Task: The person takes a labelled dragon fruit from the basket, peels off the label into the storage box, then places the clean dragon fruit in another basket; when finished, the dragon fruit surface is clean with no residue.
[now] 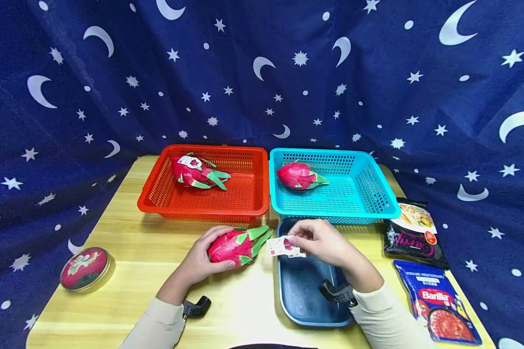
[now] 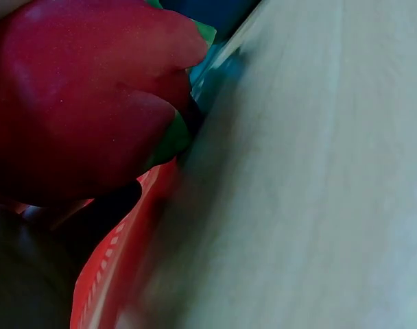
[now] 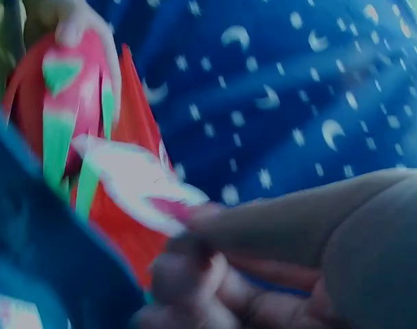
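Labelling seems the step: the left hand [image 1: 199, 261] curls its fingers round the pink, green-tipped oval dragon fruit [image 1: 230, 247] over the yellow wooden table [image 1: 231, 310]; the right hand [image 1: 322, 242] pinches a thin white printed label [image 1: 277, 246] nearby. Next probably comes pressing it flat

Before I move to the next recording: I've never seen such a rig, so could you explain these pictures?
No robot here: a person works with two bare hands. The wide picture comes from a camera worn on the head; the close ones from cameras on the left and right wrists. The left hand grips a dragon fruit; the right hand pinches a printed label above a dark blue tray. On the wooden table, a red basket holds a labelled dragon fruit and a turquoise basket holds another fruit. A round tin is at left, a black packet and a blue packet at right.
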A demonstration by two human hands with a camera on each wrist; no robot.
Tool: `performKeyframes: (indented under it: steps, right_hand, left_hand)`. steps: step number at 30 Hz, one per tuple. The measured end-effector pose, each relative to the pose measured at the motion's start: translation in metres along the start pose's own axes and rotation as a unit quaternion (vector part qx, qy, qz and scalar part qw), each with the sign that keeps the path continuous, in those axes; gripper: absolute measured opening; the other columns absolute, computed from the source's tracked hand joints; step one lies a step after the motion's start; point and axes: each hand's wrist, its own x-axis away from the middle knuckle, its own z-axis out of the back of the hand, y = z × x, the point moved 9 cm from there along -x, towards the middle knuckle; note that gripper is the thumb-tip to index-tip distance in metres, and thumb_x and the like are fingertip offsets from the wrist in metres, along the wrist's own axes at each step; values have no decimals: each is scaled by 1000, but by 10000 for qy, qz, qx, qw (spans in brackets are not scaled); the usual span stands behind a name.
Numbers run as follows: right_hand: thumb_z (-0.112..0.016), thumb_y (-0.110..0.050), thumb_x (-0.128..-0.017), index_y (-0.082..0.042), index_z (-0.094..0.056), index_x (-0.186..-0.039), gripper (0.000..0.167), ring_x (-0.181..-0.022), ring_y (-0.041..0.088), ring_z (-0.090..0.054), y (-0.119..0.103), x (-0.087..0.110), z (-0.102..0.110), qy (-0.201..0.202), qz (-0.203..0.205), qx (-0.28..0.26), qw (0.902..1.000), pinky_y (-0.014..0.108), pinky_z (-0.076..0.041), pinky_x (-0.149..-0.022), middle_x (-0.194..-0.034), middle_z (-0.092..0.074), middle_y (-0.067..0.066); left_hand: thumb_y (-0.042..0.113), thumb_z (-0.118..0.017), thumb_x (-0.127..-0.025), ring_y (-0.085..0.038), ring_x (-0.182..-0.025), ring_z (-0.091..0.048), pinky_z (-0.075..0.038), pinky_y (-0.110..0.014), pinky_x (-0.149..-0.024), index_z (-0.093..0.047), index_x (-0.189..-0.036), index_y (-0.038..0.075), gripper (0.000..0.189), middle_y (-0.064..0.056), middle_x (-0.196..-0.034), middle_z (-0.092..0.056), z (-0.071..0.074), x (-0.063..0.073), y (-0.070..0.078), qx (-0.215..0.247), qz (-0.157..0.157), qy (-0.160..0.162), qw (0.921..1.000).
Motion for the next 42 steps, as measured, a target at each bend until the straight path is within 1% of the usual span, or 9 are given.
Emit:
performKeyframes:
  steps: [8,14,20,23,27,30,34,38,42]
  right_hand:
    - [-73,-2,-98,-6,-67,-85,14,-47,11,-57,42,38,-16,-486,-532,284,9970,28,-51,-45,-62,-62,0]
    - [-74,4,-91,-6,-67,-80,16,-40,5,-53,48,42,-25,-151,-742,987,9922,26,-48,-43,-53,-57,-5]
    - [-74,2,-93,2,-67,-93,7,-37,8,-53,48,47,-17,43,-1273,1144,9852,28,-49,-41,-49,-55,-6]
    - [-75,-4,-96,1,-69,-97,8,-40,11,-57,49,48,1,491,-1332,909,9857,30,-50,-43,-56,-60,-3]
    - [-75,-15,-100,0,-72,-97,16,-50,15,-61,64,54,41,1908,-1577,43,9689,29,-50,-45,-69,-68,5]
    - [-74,-21,-102,4,-67,-95,27,-50,11,-53,92,68,62,3104,-1934,-1308,9215,23,-44,-44,-68,-62,4]
    - [-72,-23,-103,-1,-55,-84,34,-51,8,-40,133,81,65,4046,-2241,-3460,8163,21,-37,-46,-64,-47,-2]
    - [-70,-23,-104,-10,-53,-85,29,-67,14,-49,160,78,55,4016,-2159,-5204,7220,25,-46,-60,-74,-50,0]
    - [-69,-13,-104,-7,-64,-94,13,-82,20,-61,165,67,51,3646,-1505,-6435,6560,30,-53,-79,-87,-62,6]
  left_hand:
    - [23,-97,-77,-24,-129,-54,-50,-46,-102,-60,-146,9,79,2,-147,-54,1,-1,3,11,-25,29,10000]
    - [24,-96,-79,-26,-129,-54,-50,-46,-101,-59,-147,8,80,-1,-148,-54,-1,-2,2,28,-64,-34,10000]
    - [23,-96,-79,-26,-128,-54,-50,-44,-101,-59,-147,8,79,-1,-147,-54,-1,-1,1,38,-56,-10,10000]
    - [22,-96,-79,-27,-128,-54,-49,-43,-102,-59,-147,7,78,-4,-147,-54,-1,-1,2,69,-92,-22,9999]
    - [20,-96,-79,-28,-130,-53,-49,-42,-103,-59,-147,7,78,-5,-148,-54,-1,-1,3,91,-113,-21,9999]
    - [22,-96,-80,-27,-130,-53,-48,-41,-103,-58,-148,7,79,-3,-149,-53,-2,-1,3,79,-82,-63,9999]
    - [25,-95,-80,-25,-131,-53,-49,-44,-103,-57,-148,8,80,-1,-150,-52,-1,-1,3,-4,-34,-92,10000]
    - [27,-95,-80,-25,-132,-52,-49,-49,-103,-58,-149,10,80,0,-150,-52,0,-1,3,-60,-5,-95,9999]
    - [29,-95,-80,-24,-132,-52,-49,-51,-103,-58,-149,14,80,2,-151,-52,-1,1,2,-7,46,-114,9999]
